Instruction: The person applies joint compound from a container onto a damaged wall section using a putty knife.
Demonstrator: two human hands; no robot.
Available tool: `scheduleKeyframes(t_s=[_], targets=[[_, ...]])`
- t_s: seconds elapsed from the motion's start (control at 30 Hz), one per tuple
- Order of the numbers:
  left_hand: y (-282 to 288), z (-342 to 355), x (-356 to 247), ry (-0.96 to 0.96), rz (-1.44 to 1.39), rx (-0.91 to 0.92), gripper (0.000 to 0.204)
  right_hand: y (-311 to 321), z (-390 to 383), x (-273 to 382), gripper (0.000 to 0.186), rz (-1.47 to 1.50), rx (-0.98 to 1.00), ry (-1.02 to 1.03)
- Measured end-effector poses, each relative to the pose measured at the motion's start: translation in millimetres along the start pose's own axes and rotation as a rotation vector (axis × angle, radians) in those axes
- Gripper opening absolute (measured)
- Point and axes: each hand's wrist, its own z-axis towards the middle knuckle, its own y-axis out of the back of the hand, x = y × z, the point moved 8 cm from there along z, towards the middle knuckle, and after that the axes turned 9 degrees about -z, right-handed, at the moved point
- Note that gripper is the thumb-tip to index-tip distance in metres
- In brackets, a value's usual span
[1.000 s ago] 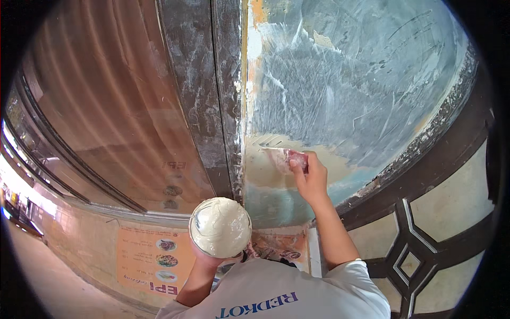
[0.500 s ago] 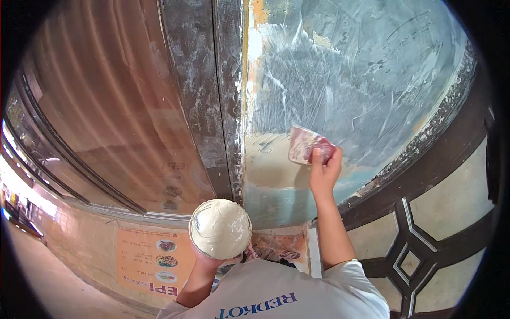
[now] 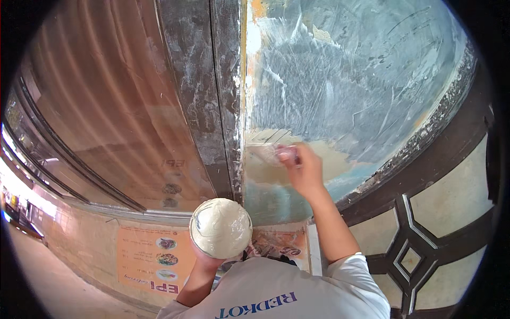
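Close in front of my body, my left hand (image 3: 210, 261) grips a round container (image 3: 194, 250) from below. Cream-coloured putty (image 3: 220, 227) is heaped in it, and most of that hand's fingers are hidden underneath. Higher up, my right hand (image 3: 307, 169) holds a flat putty scraper (image 3: 265, 154) with a reddish grip, slightly blurred. Its pale blade lies against the blue-grey wall panel (image 3: 345, 80), close to the panel's left edge. A smooth beige patch of putty (image 3: 330, 162) spreads on the wall around and to the right of that hand.
Dark weathered boards (image 3: 196, 80) run along the panel's left edge, beside a brownish glass pane (image 3: 106, 95). To the right is a dark frame with pale inset panels (image 3: 451, 191). An orange printed poster (image 3: 146, 255) hangs at lower left.
My right hand has swept the scraper left across the wall, and the beige patch now shows wider on the right. My left hand and the container stay put.
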Motion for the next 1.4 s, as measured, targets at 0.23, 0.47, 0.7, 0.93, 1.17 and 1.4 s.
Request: scheduleKeyframes(t_s=[0.23,0.47,0.7,0.93,1.17,1.4], targets=[[2,1,-4,0.002,0.055,-0.034,0.098,26,14,-4,0.02,0.086,-0.251,-0.114],[1,2,-4,-0.004,0.039,-0.038,0.104,-25,2,25,0.027,-0.279,0.199,0.158],[6,-2,-2,0.01,-0.037,-0.055,0.093,24,13,5,0.026,-0.027,-0.132,-0.056],[4,2,4,0.03,0.026,-0.007,0.094,-22,-11,8,0.025,-0.24,0.192,0.103],[8,0,-1,-0.055,0.118,0.01,0.1,37,9,-1,0.03,0.076,-0.214,-0.103],[3,2,9,0.069,-0.157,0.015,0.104,-15,-20,-10,0.029,-0.289,0.181,0.171]])
